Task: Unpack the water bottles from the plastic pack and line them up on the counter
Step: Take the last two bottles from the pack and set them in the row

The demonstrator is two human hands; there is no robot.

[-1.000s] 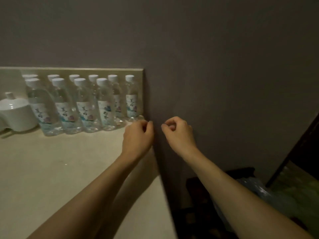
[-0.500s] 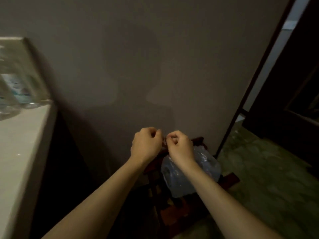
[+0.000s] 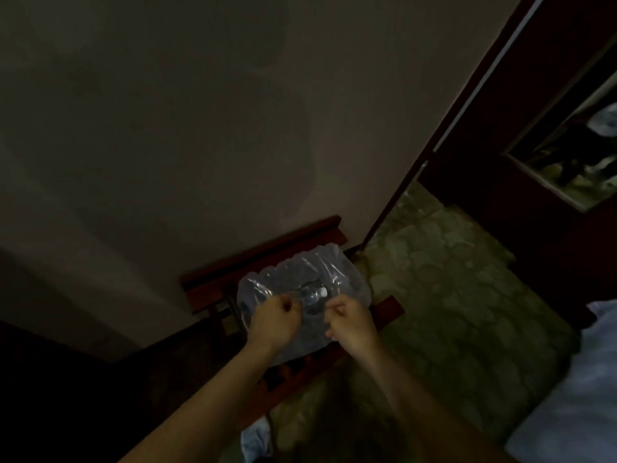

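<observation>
Nearest, two bare forearms reaching down and forward. Left hand [image 3: 272, 320] curled into a fist, right hand [image 3: 350, 324] likewise, both over the near edge of the plastic pack [image 3: 302, 289]; actual pinch on the film impossible to tell. Between them, one water bottle [image 3: 312, 293] lying inside the crumpled wrap. Beneath, a dark wooden rack [image 3: 263, 255]. Beyond, grey wall [image 3: 200, 128].

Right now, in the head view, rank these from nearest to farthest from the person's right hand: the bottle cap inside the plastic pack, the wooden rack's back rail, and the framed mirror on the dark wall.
1. Bottle cap: just up-left of the right hand, inside the plastic pack.
2. Wooden rack's back rail: behind the pack, against the wall.
3. Framed mirror: far upper right.
</observation>
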